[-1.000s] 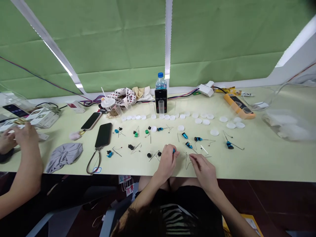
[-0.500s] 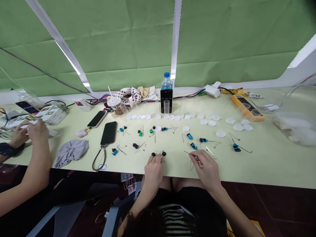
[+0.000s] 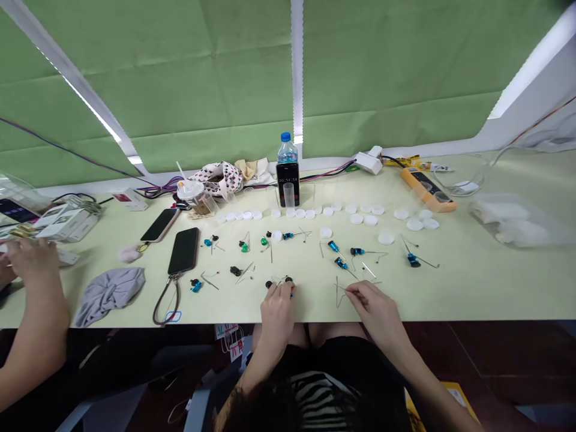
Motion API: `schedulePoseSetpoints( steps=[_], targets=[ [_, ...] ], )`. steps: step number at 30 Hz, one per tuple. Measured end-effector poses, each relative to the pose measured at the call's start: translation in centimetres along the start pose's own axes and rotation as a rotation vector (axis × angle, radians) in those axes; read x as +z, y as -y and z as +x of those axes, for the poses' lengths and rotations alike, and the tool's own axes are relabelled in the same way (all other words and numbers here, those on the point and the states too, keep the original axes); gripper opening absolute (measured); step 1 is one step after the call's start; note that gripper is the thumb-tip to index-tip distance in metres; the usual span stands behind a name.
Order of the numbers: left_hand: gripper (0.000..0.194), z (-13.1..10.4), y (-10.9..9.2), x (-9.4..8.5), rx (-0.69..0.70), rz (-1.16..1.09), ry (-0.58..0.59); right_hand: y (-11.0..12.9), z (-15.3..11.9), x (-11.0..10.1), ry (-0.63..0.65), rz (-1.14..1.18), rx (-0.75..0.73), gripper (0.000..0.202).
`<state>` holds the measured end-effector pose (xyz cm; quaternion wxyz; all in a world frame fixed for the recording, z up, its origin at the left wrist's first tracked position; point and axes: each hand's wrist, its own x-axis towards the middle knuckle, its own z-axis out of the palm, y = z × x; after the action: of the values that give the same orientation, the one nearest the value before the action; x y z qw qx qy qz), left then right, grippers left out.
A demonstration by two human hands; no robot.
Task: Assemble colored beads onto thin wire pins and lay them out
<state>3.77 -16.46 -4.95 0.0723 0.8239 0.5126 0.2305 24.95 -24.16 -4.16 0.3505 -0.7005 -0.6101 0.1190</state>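
Note:
My left hand (image 3: 276,309) rests near the table's front edge, its fingers closed over a small black-and-blue part (image 3: 288,280). Most of that part is hidden under the fingertips; black round ends and a bit of blue show. My right hand (image 3: 371,309) pinches a thin metal wire (image 3: 341,288) between thumb and forefinger; a bent wire piece (image 3: 338,300) shows beside its tip, and I cannot tell whether they are joined. Just beyond the right hand lie blue-and-black parts with thin wires (image 3: 341,263) and a short metal rod (image 3: 369,271).
Several more small parts, blue and green (image 3: 244,246), are spread leftward. White round caps (image 3: 326,233) and clear tubes line the back. A phone showing a timer (image 3: 288,180) leans on a bottle (image 3: 286,150). Another phone (image 3: 183,252) and a grey cloth (image 3: 110,294) lie left, near a co-worker's arm (image 3: 42,312).
The view has shifted, so the table's things appear further left. The wire in my right hand has changed angle, and its tip is now beside the bent wire. My left hand stays on its part.

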Motion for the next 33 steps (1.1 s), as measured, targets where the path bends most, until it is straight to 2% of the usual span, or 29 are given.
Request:
schedulePoseSetpoints(
  steps=[2, 6, 9, 12, 17, 22, 27, 33],
  targets=[
    [0.016, 0.0, -1.0, -0.2, 0.031, -0.138, 0.021, 0.2, 0.2, 1.0, 0.001, 0.023, 0.044, 0.021],
    [0.018, 0.6, -3.2, -0.1, 0.045, -0.373, 0.191, 0.9, 1.4, 2.8, 0.054, 0.179, 0.088, 0.019],
    [0.02, 1.5, -4.0, 0.3, -0.013, -0.422, 0.265, 1.3, 2.1, 3.6, 0.077, 0.337, 0.135, 0.023],
    [0.021, 2.5, -4.1, 1.0, -0.058, -0.374, 0.263, 1.4, 2.4, 3.4, 0.058, 0.419, 0.161, 0.027],
    [0.022, 3.0, -4.2, 2.0, -0.027, -0.23, 0.276, 0.9, 2.5, 2.2, -0.023, 0.186, 0.056, 0.031],
    [0.024, 2.8, -4.1, 1.9, -0.006, -0.231, 0.28, 0.9, 2.9, 2.6, -0.08, -0.03, 0.006, 0.031],
    [0.018, 2.0, -4.0, 1.3, -0.038, -0.314, 0.291, 0.8, 3.0, 3.4, -0.084, -0.137, -0.027, 0.032],
    [0.032, 1.8, -3.7, 1.3, -0.08, -0.355, 0.278, 0.5, 2.8, 3.7, -0.093, -0.172, -0.059, 0.031]
  ],
)
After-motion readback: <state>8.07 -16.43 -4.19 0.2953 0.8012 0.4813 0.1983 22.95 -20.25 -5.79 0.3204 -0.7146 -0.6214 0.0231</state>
